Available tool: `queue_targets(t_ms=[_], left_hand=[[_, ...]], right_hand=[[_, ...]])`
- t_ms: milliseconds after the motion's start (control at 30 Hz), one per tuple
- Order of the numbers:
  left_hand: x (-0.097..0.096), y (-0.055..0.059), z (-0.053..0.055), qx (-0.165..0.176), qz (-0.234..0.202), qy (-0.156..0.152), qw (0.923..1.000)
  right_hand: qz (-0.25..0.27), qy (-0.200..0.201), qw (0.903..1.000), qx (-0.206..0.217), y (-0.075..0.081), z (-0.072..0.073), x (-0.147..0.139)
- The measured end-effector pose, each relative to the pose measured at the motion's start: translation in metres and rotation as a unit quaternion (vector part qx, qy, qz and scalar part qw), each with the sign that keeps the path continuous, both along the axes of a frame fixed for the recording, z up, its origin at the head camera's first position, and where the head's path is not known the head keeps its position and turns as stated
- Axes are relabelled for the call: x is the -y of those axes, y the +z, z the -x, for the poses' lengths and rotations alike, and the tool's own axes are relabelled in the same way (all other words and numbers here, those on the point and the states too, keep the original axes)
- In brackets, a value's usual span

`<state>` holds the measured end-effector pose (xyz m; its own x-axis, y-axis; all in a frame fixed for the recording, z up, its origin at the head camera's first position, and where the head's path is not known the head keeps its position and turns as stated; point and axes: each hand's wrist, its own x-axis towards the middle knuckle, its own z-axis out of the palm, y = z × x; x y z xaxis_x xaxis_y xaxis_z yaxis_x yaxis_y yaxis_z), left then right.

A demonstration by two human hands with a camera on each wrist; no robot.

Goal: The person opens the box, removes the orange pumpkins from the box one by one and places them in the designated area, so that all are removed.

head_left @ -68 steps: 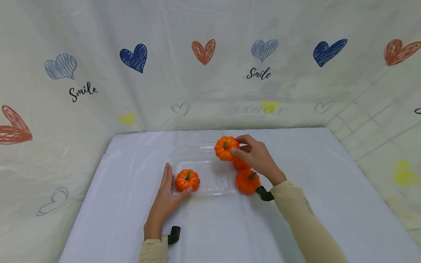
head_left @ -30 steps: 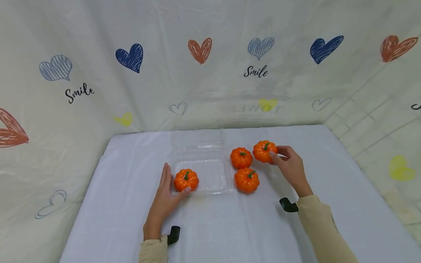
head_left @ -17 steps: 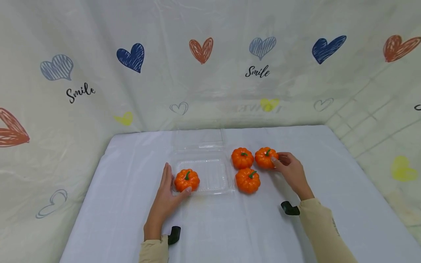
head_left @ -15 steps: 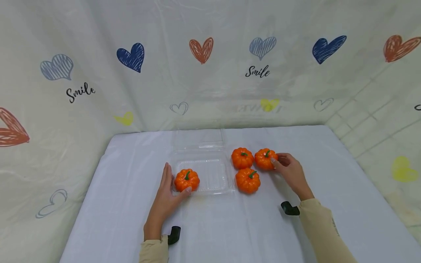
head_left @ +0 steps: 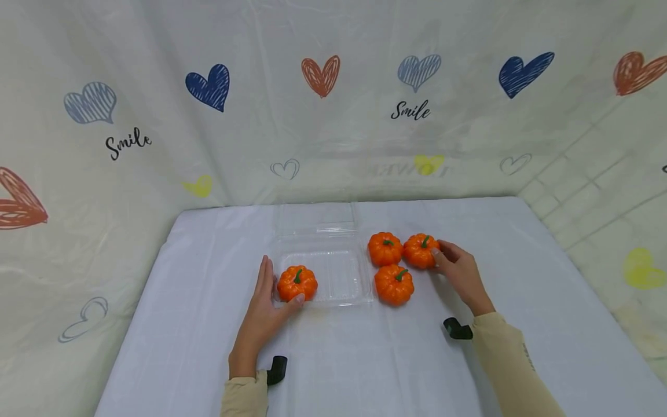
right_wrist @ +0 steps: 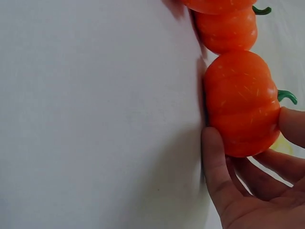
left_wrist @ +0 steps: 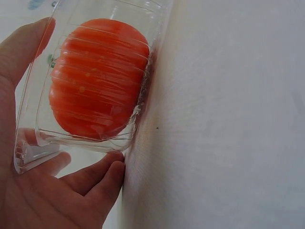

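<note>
Nearest, the left hand (head_left: 264, 319) lies with fingers extended along the left wall of the clear container (head_left: 341, 277), its thumb over the front corner, beside the boxed pumpkin (head_left: 297, 284). The container's bare right half faces the front pumpkin (head_left: 394, 286), just outside its right edge. A little farther back, the right hand's (head_left: 461, 275) grip holds the outer pumpkin (head_left: 420, 252) between thumb and fingers; it sits on the worktop (head_left: 339, 362), left of that hand, squat, without a marked long axis, stem up. Whether it touches the middle pumpkin (head_left: 384, 249) is hard to tell. Worktop runs on rightward, leaving room there; the lid (head_left: 315, 219) lies folded back behind.
</note>
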<state>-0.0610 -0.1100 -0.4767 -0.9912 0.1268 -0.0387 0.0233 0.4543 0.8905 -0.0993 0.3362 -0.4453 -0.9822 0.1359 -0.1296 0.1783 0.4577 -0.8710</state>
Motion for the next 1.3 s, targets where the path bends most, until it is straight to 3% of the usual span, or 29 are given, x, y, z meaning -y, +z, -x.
queue_targets(t_ms=[533, 767, 1033, 1300], left_hand=[[0.0, -0.001, 0.003, 0.003, 0.002, -0.003, 1.0], [0.0, -0.001, 0.003, 0.008, 0.004, -0.002, 1.0], [0.001, -0.001, 0.003, 0.008, 0.008, -0.002, 0.9999], [0.001, -0.001, 0.003, 0.006, 0.014, 0.002, 0.9999]], right_hand=[[-0.044, -0.052, 0.9966, -0.046, -0.006, -0.005, 0.012], [-0.015, -0.061, 0.997, -0.044, -0.002, -0.007, 0.014], [0.006, -0.063, 0.9969, -0.047, 0.016, -0.006, 0.022], [0.048, -0.032, 0.9939, -0.094, 0.039, -0.008, 0.042]])
